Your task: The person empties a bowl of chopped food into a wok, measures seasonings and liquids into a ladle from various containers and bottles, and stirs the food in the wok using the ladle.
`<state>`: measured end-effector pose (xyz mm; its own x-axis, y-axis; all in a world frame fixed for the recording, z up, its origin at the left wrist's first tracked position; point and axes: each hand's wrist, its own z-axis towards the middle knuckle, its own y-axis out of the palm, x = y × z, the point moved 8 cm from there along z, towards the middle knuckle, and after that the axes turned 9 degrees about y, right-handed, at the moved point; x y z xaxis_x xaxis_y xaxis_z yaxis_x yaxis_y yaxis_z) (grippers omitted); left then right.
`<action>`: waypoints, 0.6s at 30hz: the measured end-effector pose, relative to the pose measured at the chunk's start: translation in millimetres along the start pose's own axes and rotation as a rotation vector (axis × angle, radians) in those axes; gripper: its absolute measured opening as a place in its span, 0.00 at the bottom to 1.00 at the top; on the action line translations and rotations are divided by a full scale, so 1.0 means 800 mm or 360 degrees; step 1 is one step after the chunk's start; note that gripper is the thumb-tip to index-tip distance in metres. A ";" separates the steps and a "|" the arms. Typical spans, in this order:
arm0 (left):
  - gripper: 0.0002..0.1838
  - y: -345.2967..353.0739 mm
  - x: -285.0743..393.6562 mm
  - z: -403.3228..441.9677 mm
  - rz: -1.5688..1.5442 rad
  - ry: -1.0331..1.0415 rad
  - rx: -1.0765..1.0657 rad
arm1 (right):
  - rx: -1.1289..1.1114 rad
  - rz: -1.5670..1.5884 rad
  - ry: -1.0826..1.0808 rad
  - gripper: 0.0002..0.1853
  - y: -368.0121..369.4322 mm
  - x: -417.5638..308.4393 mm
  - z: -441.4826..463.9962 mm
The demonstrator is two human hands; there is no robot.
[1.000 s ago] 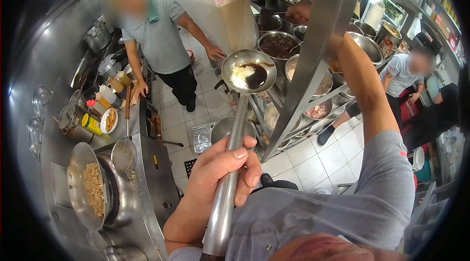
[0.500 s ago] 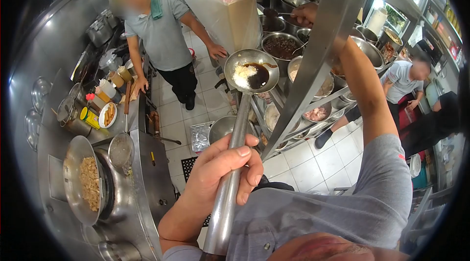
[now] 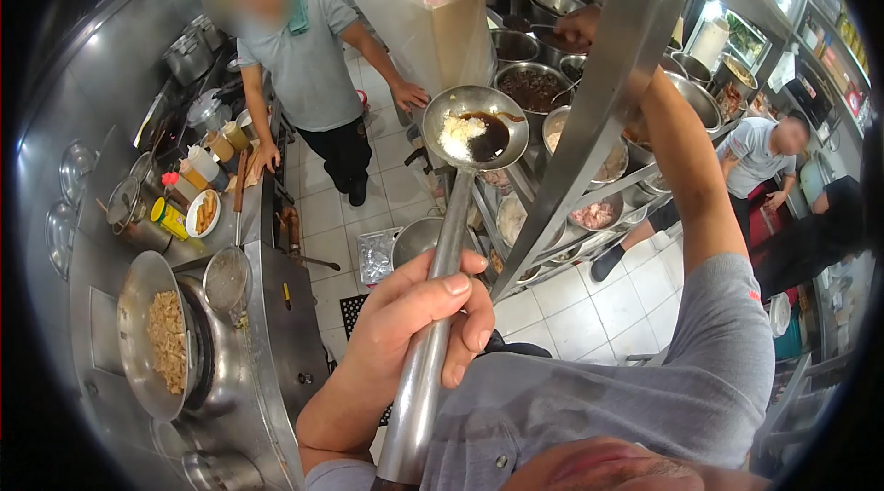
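My left hand [image 3: 419, 321] is wrapped round the long metal handle of a ladle [image 3: 515, 145]. Its round bowl faces up and holds dark brown sauce [image 3: 491, 138] beside white and pale yellow seasoning [image 3: 459, 133]. My right hand [image 3: 578, 24] reaches past a steel shelf post, which partly hides it. Its fingers are closed on a spoon [image 3: 518, 23] whose dark-coated end is above metal bowls at the back of the rack. Nearby are a bowl of dark sauce [image 3: 513, 46] and a bowl of dark chopped food [image 3: 531, 86].
A steel shelf post [image 3: 603, 137] stands between my arms. To the left, a wok [image 3: 138, 307] with browned food pieces sits on a stove, near a strainer [image 3: 226, 281] and sauce bottles. A co-worker [image 3: 322, 77] leans on the counter; another person [image 3: 760, 155] is at right.
The spoon in my right hand has shifted slightly, its end moving a little away from the front bowl. The ladle stays nearly still. The co-worker at left has moved their head slightly.
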<state>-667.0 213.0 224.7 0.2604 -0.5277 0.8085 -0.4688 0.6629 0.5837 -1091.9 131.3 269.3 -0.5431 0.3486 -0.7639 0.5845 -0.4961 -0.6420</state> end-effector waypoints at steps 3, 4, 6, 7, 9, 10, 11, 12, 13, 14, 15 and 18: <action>0.19 -0.001 0.000 0.001 0.0014 -0.0016 -0.0005 | 0.0002 0.0008 -0.0014 0.10 -0.003 -0.001 -0.001; 0.17 -0.002 -0.002 0.001 -0.0078 -0.0049 -0.0108 | -0.0001 0.0010 -0.0019 0.10 -0.003 -0.001 -0.003; 0.15 0.002 -0.003 0.000 -0.0172 -0.0078 -0.0209 | -0.0009 0.0007 -0.0036 0.09 -0.004 0.001 -0.004; 0.14 0.003 -0.001 0.000 -0.0145 -0.0079 -0.0213 | -0.0015 0.0014 -0.0052 0.09 -0.007 0.001 -0.003; 0.14 0.005 0.002 0.000 -0.0120 -0.0072 -0.0210 | -0.0051 0.0042 -0.0124 0.09 -0.013 0.000 -0.003; 0.14 0.007 0.003 0.002 -0.0109 -0.0076 -0.0216 | -0.0071 0.0063 -0.0200 0.09 -0.017 -0.003 -0.003; 0.13 0.009 0.004 0.005 -0.0098 -0.0075 -0.0223 | -0.0090 0.0084 -0.0313 0.10 -0.023 -0.007 -0.007; 0.13 0.009 0.005 0.008 -0.0102 -0.0060 -0.0217 | -0.0087 0.0096 -0.0441 0.10 -0.031 -0.013 -0.014; 0.14 0.011 0.004 0.013 -0.0117 -0.0050 -0.0253 | -0.0052 0.0090 -0.0589 0.10 -0.036 -0.021 -0.027; 0.14 0.013 0.004 0.015 -0.0133 -0.0044 -0.0289 | 0.0000 0.0076 -0.0750 0.10 -0.040 -0.027 -0.044; 0.14 0.012 0.004 0.016 -0.0138 -0.0046 -0.0281 | 0.0104 0.0045 -0.0869 0.11 -0.041 -0.029 -0.067; 0.14 0.016 0.005 0.020 -0.0192 -0.0036 -0.0300 | 0.0376 0.0337 -0.0538 0.14 -0.025 0.009 -0.117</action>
<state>-685.5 210.8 234.2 0.2852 -0.6194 0.7314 -0.2689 0.6808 0.6813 -1050.9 218.1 270.7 -0.6154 -0.0394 -0.7872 0.5719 -0.7096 -0.4116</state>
